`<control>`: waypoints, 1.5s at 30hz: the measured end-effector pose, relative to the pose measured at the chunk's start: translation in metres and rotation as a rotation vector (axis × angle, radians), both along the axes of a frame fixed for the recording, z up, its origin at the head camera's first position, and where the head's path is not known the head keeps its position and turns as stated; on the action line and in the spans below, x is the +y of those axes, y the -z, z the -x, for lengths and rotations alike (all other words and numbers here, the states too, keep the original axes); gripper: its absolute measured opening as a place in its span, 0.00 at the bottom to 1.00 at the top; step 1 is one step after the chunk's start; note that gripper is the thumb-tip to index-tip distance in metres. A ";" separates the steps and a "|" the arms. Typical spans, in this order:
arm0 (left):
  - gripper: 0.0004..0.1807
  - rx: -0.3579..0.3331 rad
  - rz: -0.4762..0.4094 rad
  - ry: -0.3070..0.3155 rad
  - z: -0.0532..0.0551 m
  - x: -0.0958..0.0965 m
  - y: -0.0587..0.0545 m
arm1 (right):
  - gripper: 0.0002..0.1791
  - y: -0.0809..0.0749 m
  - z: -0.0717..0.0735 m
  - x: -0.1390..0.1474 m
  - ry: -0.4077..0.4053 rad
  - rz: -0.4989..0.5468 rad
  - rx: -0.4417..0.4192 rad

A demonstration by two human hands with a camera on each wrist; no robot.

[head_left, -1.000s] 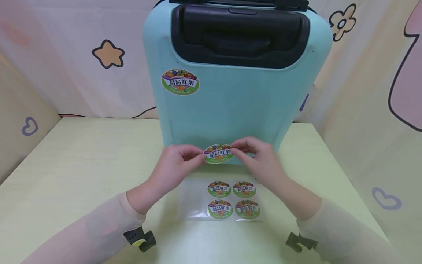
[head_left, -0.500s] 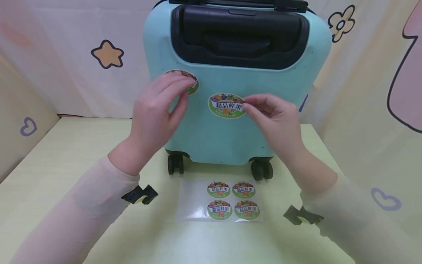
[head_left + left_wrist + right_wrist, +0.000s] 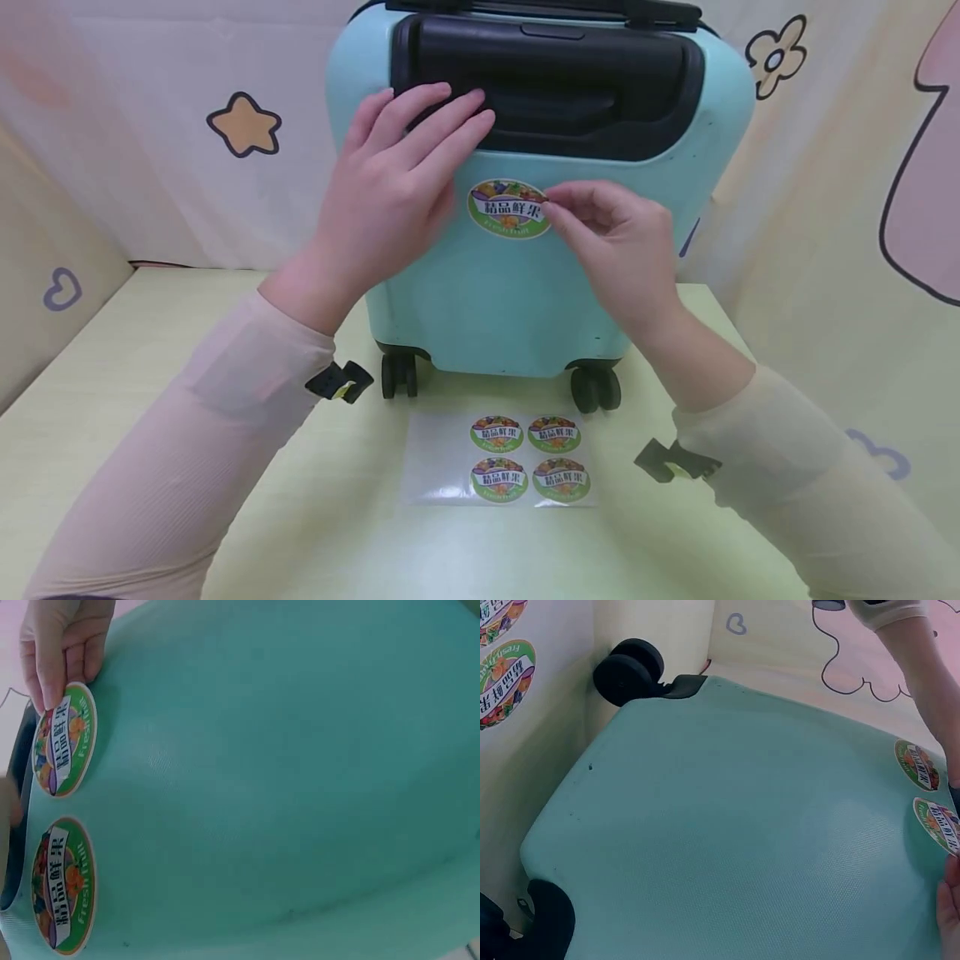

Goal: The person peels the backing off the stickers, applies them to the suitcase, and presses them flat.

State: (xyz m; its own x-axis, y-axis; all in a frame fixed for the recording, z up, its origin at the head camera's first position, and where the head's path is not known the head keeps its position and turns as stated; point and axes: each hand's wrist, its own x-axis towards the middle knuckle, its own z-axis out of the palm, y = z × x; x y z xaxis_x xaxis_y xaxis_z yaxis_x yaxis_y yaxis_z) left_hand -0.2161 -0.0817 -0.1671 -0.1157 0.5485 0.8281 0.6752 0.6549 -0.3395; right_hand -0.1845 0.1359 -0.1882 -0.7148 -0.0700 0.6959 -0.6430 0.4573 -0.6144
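Note:
My right hand (image 3: 618,250) pinches the right end of an oval fruit sticker (image 3: 508,209) and holds it against the front of a light-blue suitcase (image 3: 495,308), under the black handle panel. My left hand (image 3: 397,183) lies with extended fingers over the lower left of that panel. A second oval sticker (image 3: 64,886) is on the suitcase; the left hand hides it in the head view. In the left wrist view, the right hand's fingers (image 3: 51,664) grip one end of the held sticker. The right wrist view catches part of the right hand (image 3: 949,904) at its edge.
A clear sheet (image 3: 438,458) bearing several more oval stickers (image 3: 498,480) lies on the table (image 3: 315,517) before the suitcase. Black wheels (image 3: 596,387) stand on the tabletop. Patterned cloth (image 3: 172,200) hangs behind and at both sides.
Both hands have risen from low before the suitcase to its upper front. The left hand has let go of the sticker and moved up to the black panel; the right has carried the sticker up.

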 end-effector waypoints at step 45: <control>0.17 -0.007 0.095 -0.088 0.000 0.006 -0.011 | 0.09 0.020 0.014 -0.005 0.221 -0.303 0.650</control>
State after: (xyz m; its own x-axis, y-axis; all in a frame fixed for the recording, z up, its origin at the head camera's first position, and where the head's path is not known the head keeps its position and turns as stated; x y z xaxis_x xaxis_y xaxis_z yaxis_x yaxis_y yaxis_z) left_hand -0.2162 -0.0758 -0.1561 -0.1723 0.6121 0.7718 0.6191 0.6767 -0.3985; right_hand -0.1981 0.1308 -0.2085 -0.1861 -0.2277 0.9558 -0.7067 0.7069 0.0308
